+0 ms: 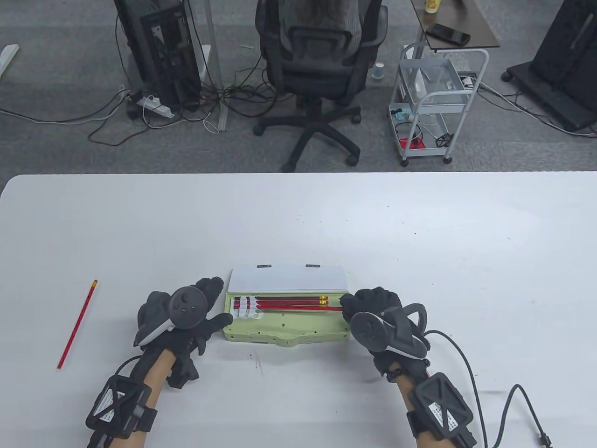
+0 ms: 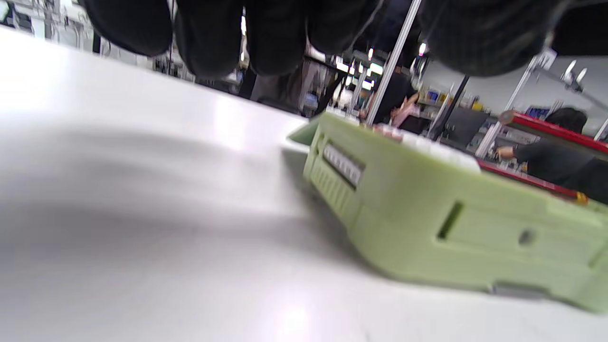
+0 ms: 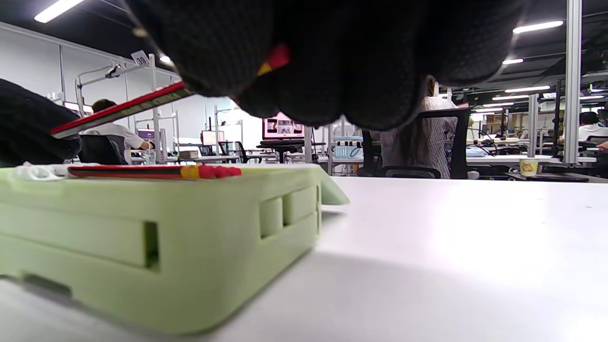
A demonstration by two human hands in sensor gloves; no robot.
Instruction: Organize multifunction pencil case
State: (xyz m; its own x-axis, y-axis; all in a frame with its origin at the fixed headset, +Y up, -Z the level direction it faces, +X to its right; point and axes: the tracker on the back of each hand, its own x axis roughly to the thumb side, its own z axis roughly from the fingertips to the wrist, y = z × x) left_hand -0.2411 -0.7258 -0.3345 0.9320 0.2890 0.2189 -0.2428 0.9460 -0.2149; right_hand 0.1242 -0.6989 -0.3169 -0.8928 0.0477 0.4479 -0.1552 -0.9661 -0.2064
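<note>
A light green pencil case (image 1: 284, 329) lies open near the table's front, its white-lined lid (image 1: 289, 278) laid back. Red pencils (image 1: 280, 301) with red erasers lie side by side in its tray. My right hand (image 1: 352, 303) is at the case's right end and pinches the eraser end of another red pencil (image 3: 118, 108), which slants left over the tray. My left hand (image 1: 215, 303) sits at the case's left end, its fingers (image 2: 209, 42) relaxed and its thumb against the end wall. The case (image 2: 427, 213) fills the left wrist view.
One loose red pencil (image 1: 77, 325) lies on the white table (image 1: 298, 219) far to the left. A black cable (image 1: 513, 396) trails from my right wrist across the front right. Beyond the far edge stand an office chair (image 1: 322, 56) and a white cart (image 1: 433, 102).
</note>
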